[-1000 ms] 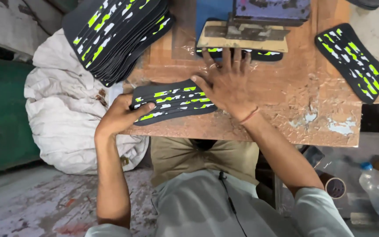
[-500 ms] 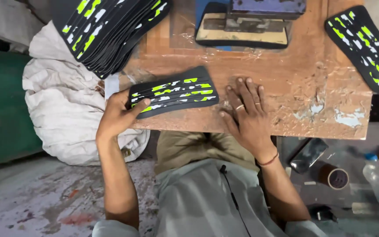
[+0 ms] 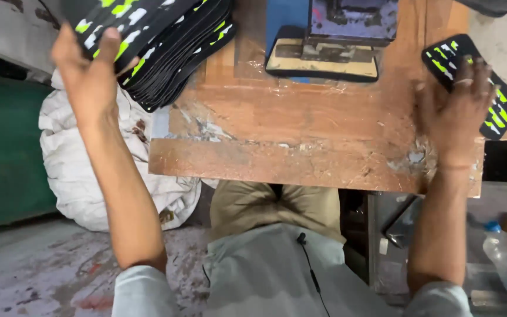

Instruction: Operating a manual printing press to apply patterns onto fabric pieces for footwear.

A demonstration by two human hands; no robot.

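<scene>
The left hand point(image 3: 92, 73) is raised over the far left corner of the counter point(image 3: 300, 147), its grip closed on a flat black piece point(image 3: 121, 23) printed with neon green and white dashes. The thumb lies across the top face and the fingers wrap under the near edge. This piece sits at the top of a tall, slumped stack of like pieces point(image 3: 177, 53) that hangs partly off the counter's left edge. The held piece is thin and elongated with rounded ends; its long axis runs on a diagonal, from near left up toward far right, and the dashes follow the same slant.

The right hand point(image 3: 456, 114) rests flat at the right end of the counter, fingers spread and released, with the fingertips lying on a second stack of black printed pieces point(image 3: 491, 97). That stack's long axis slants from far left down to near right, and its near end reaches past the counter's right edge. The hand is blurred, so how firmly it presses cannot be told.

Between the hands, at the far side, stands a press block point(image 3: 324, 61) with a pale base. A white sack point(image 3: 83, 170) lies on the floor to the left.
</scene>
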